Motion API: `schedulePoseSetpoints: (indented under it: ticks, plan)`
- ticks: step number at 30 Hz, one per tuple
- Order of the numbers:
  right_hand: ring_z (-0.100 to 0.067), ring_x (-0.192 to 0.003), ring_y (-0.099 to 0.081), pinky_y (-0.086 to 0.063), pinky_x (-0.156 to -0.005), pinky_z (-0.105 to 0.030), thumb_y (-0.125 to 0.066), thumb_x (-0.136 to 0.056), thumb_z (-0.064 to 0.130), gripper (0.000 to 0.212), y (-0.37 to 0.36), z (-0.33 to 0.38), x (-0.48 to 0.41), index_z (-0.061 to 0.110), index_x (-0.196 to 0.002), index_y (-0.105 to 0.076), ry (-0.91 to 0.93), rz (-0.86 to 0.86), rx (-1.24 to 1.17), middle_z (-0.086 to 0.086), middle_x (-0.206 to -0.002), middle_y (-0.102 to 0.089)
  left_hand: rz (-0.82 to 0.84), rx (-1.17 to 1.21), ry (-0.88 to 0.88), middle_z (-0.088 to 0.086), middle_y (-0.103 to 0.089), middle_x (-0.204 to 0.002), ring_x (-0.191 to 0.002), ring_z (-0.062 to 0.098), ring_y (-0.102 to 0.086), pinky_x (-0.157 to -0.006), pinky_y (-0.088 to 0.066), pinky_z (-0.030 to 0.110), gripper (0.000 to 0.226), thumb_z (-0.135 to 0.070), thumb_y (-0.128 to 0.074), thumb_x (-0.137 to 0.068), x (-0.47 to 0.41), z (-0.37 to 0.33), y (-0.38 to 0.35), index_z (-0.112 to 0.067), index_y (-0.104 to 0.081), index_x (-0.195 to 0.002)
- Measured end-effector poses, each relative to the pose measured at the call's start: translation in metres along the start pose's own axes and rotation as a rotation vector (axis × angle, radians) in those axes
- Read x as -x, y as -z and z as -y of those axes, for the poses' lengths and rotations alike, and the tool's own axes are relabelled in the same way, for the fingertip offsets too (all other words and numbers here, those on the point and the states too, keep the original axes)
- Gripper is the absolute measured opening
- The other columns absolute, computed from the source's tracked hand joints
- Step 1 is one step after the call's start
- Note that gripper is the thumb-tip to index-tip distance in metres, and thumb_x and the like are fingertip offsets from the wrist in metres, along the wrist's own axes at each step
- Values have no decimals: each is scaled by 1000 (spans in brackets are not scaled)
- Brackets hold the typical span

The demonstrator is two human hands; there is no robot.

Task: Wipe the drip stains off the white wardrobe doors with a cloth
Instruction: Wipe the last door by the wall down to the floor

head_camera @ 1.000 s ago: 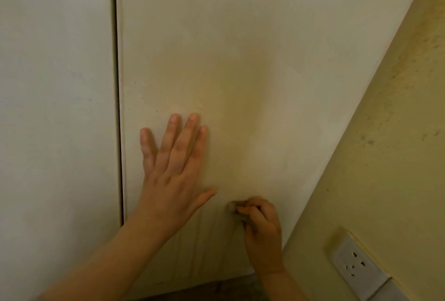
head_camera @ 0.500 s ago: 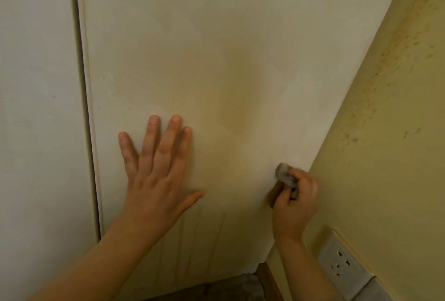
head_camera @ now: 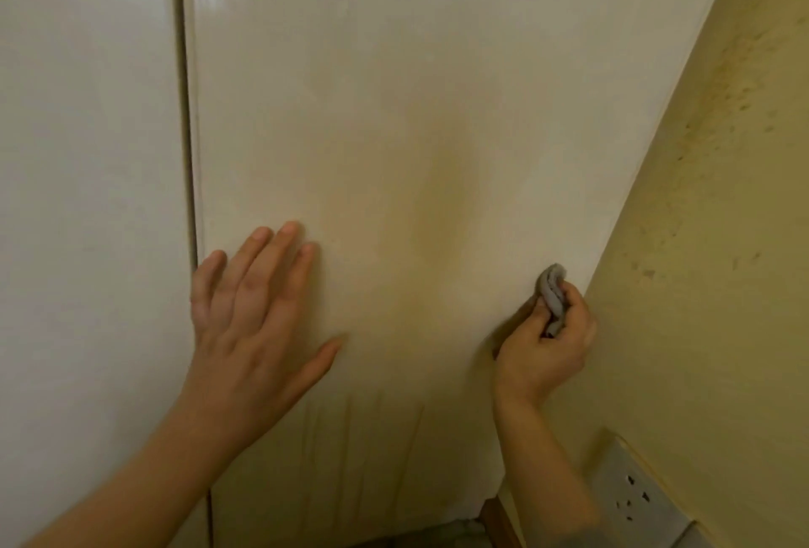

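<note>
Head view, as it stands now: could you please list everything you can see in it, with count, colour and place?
left door: one, white, left of the dark gap.
right door: one, white, centre of the view.
drip stains: several, faint brownish vertical streaks, low on the right door.
smudge: one, yellowish, middle of the right door.
cloth: one, grey, bunched, by the right door's right edge.
wall: one, yellow with brown specks, right side.
socket: one, white, on the wall, bottom right.
left hand: one, flat on the right door, fingers straight.
right hand: one, grips the cloth.
</note>
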State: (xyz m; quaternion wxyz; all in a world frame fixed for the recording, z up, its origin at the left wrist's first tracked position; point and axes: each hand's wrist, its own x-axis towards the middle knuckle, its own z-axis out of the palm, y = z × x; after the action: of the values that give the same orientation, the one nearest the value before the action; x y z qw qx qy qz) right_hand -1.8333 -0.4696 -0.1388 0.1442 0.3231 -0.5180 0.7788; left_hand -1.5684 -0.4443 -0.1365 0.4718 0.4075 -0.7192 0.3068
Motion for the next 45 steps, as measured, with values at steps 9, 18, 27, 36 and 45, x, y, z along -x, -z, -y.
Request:
schedulePoseSetpoints:
  ticks: [9, 18, 27, 36, 45]
  plan:
    - [-14, -98, -56, -49, -88, -21, -61, -88, 1, 29, -33, 71, 108, 3, -115, -69, 346, 346, -244, -10, -105, -56, 41, -88, -2, 25, -34, -151, -142, 40, -29, -116, -16, 61, 73, -41, -51, -90, 28, 81, 43, 6, -38, -144]
    - [-25, -98, -64, -55, -79, -36, -52, -103, 17, 24, -13, 44, 188, 8, -115, -71, 668, 894, -207, -6, -108, -58, 228, -198, -143, 18, -28, -157, -149, 34, -19, -118, -12, 62, 67, -42, -38, -95, 91, 118, 55, -4, -30, -150]
    - [-18, -85, -57, -51, -69, -30, -62, -94, 18, 15, 11, -2, 235, 16, -108, -65, 822, 1075, -100, 3, -98, -51, 265, -235, -113, 15, -19, -161, -152, 30, -7, -119, -5, 61, 77, -40, -47, -87, 110, 112, 47, -4, -25, -151]
    - [-25, -90, -59, -52, -76, -30, -73, -80, -9, 37, -28, 74, 181, 5, -114, -71, 681, 639, -189, -6, -102, -54, 195, -240, -131, 9, -5, -166, -152, 30, -7, -119, -2, 60, 78, -36, -46, -88, 113, 116, 39, -6, -19, -154]
    - [-21, -85, -60, -53, -69, -33, -49, -103, 22, 28, 13, 5, 228, 12, -107, -74, 747, 1065, -112, -4, -95, -61, 197, -247, -127, 11, -8, -165, -152, 32, -8, -119, -4, 62, 78, -35, -47, -87, 114, 116, 37, -5, -20, -154]
